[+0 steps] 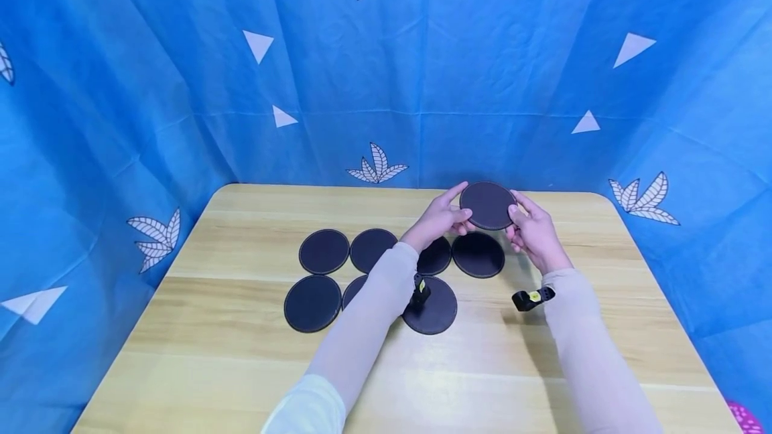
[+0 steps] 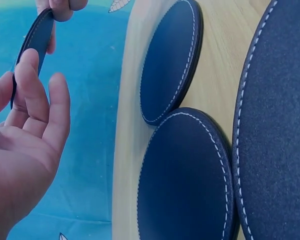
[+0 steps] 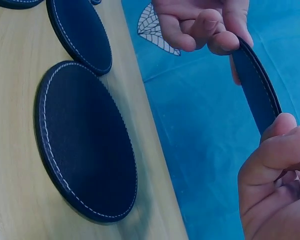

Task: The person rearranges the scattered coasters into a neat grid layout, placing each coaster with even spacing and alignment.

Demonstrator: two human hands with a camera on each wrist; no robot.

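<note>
Wooden table [image 1: 241, 353] amid blue cloth [image 1: 151, 86]

Eight dark round coasters: seven on the table [image 1: 241, 353], one coaster [image 1: 487, 205] held.

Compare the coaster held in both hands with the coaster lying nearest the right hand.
The held coaster is up off the wooden table, pinched at its edges by the left hand and right hand; the lying coaster rests flat, untouched. The held one is tilted. Both are round and dark.
</note>
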